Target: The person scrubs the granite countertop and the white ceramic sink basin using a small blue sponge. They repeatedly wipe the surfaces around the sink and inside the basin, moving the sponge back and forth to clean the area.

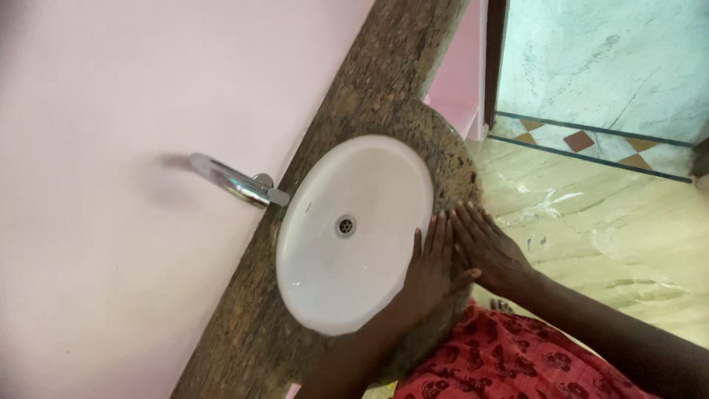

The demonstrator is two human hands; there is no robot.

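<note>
Sink — one white oval basin, sitting in one speckled granite counter, one chrome tap projecting from the pink wall. Two hands are showing — left hand and right hand, both lying open and flat, fingers extended, gripping nothing, touching each other at the basin's near rim.

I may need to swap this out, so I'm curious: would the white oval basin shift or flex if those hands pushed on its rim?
Probably not. The basin sits sunk into the speckled stone counter, so it looks fixed. Its glossy white surface suggests glazed ceramic: likely stiff, heavy, slippery and chip-prone. The left hand and right hand lie flat at its rim.
</note>
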